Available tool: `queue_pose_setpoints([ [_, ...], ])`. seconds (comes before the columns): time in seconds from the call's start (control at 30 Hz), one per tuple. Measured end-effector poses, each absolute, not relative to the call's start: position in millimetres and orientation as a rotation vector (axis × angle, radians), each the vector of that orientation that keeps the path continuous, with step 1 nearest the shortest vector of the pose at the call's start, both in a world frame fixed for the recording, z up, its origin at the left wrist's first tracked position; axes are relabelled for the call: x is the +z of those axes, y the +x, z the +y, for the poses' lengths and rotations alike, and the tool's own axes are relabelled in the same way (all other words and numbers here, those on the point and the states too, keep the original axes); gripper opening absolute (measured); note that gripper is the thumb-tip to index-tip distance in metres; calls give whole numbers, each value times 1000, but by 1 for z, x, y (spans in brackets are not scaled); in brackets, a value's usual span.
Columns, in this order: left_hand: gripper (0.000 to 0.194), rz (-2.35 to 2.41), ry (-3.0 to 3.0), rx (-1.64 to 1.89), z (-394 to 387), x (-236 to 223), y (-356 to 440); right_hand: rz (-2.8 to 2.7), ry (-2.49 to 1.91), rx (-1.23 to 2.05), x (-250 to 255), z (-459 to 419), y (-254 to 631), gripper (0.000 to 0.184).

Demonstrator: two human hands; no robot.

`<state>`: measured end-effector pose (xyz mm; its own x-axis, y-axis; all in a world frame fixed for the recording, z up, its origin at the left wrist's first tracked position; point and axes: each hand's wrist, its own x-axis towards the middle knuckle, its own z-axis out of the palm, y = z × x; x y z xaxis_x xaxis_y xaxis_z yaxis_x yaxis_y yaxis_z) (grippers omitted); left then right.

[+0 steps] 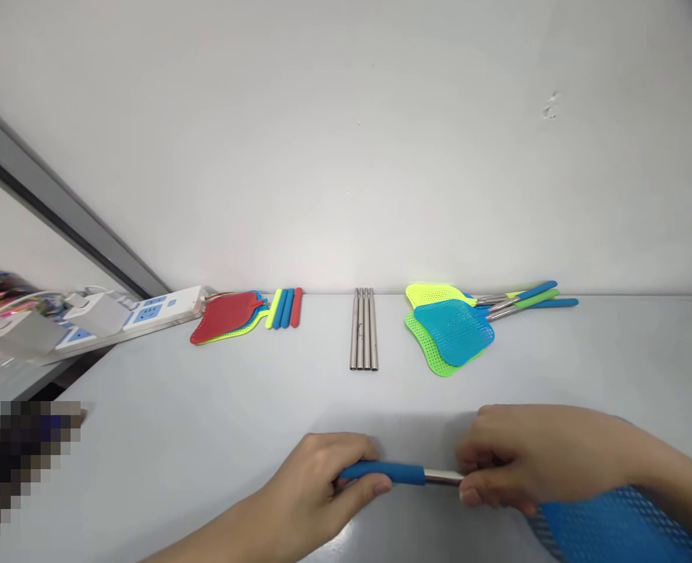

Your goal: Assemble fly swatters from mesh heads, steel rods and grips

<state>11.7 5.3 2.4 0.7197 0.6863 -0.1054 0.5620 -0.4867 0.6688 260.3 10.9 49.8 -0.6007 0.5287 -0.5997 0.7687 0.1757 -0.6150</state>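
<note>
a small dark marking shows on one of the four metal rods [363, 332] just below the centre, toward six o'clock, but it is too small to read. the power strip [188, 303] at nine o'clock is white with blue socket panels [148, 313]; any print on it is too fine to make out, and white chargers [96, 317] stand plugged into it. farther out at nine o'clock, clear plastic wrapping [14, 291] holds coloured things, too blurred to name.

at six o'clock, the fingers of the left hand [316, 485] are pinched around a blue grip [401, 473], which sits on the end of a metal shaft [441, 477]. the fingers of the right hand [521, 453], between four and five o'clock, are curled closed around that shaft. a blue mesh head [615, 528] lies at four o'clock, partly beneath the right forearm; the hand hides any join.

on the grey desk [205, 438], a stack of loose swatter heads [228, 317] lies near nine o'clock, just beside four loose grips [284, 308] in yellow, blue, blue and red. between three and four o'clock, yellow, blue and green swatters [454, 332] overlap, handles toward three.
</note>
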Motion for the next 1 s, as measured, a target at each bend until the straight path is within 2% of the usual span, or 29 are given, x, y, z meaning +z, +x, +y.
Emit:
queue_pose_setpoints([
  [0.17,27,851,2331,72,13,12,8,1967,1164,-1742,43,15,261,21],
  [0.23,28,864,2369,34,15,13,5,2037,1287,-1646,43,13,260,21],
  [0.33,28,997,2406,77,18,9,1,2327,1549,-1262,43,9,256,23],
  [0.4,28,1072,2449,111,18,5,0,2426,1609,-1145,40,8,254,27],
  [0.67,21,1036,2681,56,10,-7,3,2537,1599,-1024,24,-3,247,25],
  [1.0,19,1002,2596,7,1,8,8,2443,1615,-1173,22,-10,240,22],
])
